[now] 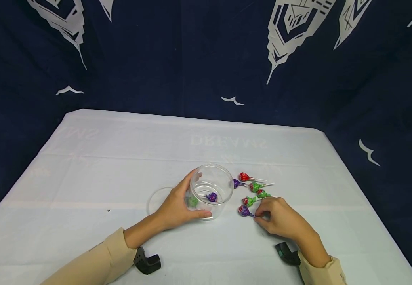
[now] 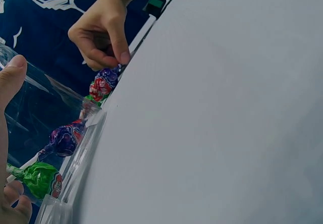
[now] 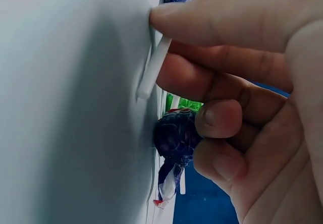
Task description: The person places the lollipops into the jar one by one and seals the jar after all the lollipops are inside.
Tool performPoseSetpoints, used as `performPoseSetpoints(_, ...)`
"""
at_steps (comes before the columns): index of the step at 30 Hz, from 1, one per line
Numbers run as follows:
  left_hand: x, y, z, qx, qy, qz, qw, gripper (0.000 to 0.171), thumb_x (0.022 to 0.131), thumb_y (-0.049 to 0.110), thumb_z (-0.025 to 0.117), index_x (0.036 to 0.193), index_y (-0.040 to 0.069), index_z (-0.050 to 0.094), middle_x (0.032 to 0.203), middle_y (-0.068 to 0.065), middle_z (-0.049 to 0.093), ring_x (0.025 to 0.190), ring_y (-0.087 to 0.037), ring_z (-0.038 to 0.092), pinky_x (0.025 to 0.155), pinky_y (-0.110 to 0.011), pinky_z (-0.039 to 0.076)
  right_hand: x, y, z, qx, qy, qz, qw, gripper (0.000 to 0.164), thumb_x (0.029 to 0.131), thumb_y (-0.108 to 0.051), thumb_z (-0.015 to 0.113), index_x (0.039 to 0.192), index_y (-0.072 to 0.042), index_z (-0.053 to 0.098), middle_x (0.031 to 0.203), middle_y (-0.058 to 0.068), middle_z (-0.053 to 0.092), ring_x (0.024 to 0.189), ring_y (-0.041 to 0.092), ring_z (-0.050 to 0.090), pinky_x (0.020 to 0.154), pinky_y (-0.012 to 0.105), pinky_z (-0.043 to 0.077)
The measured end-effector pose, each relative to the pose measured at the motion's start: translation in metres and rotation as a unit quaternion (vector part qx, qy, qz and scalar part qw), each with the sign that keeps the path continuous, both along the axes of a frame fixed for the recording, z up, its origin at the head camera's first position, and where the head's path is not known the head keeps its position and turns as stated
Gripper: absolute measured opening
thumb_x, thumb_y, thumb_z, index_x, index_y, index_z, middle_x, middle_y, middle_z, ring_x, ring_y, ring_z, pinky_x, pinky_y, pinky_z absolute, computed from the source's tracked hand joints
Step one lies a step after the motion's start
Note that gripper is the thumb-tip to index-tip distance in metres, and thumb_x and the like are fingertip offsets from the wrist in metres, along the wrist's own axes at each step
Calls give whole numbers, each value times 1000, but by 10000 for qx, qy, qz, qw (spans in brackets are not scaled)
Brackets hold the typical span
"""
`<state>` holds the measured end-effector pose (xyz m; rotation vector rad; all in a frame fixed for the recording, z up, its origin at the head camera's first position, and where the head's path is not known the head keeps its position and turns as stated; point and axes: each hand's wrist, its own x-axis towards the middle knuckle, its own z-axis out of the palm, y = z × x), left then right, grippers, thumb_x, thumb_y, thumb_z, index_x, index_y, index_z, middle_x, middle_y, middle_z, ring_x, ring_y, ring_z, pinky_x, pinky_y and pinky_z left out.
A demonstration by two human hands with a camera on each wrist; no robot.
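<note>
My left hand point(image 1: 182, 204) grips a clear round jar point(image 1: 221, 206), fingers round its far side and thumb low on the near side. Inside lie a purple-wrapped lollipop point(image 1: 212, 197) and a green-wrapped lollipop point(image 2: 41, 180). To the jar's right, my right hand point(image 1: 279, 217) pinches the white stick point(image 3: 154, 68) of another lollipop, purple and red point(image 1: 243, 211), between thumb and index finger, close over the table. In the right wrist view a further purple lollipop point(image 3: 176, 133) shows beside the curled lower fingers.
Several lollipops lie right of the jar: a red one point(image 1: 243, 177), a purple one point(image 1: 237, 183) and green ones point(image 1: 255, 187). A clear ring-shaped lid point(image 1: 152, 198) rests left of the jar, partly behind my left wrist. White cloth covers the table point(image 1: 102, 178); a dark blue patterned curtain point(image 1: 156, 59) hangs behind.
</note>
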<state>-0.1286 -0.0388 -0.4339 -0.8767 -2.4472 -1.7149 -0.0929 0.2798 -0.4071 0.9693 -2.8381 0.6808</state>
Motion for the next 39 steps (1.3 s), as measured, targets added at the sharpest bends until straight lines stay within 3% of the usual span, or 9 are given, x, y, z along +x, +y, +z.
performPoseSetpoints(18,1,-2,1,4,13,25,10000,113,67,33,93,156,21,25,148,-9,46,136,-25,43,111,-54,32,-3,2,-2,-449,323,48,9985,22,70,2,81,71,-17,70,73,-16,62,66,1,54,58,21,48)
performPoseSetpoints(27,1,-3,0,-17,-3,30,10000,114,66,31,94,156,21,25,149,-10,46,136,-22,42,112,-51,31,-3,1,-2,-927,415,8,9948,28,67,6,80,71,-19,68,72,-16,61,61,1,50,53,12,40)
performPoseSetpoints(39,1,-2,1,24,-94,-54,9999,112,68,32,93,156,20,25,149,-10,45,137,-23,40,113,-51,30,-3,1,-1,-1631,502,4,9853,33,66,10,80,73,-20,68,72,-13,60,57,7,49,50,12,37)
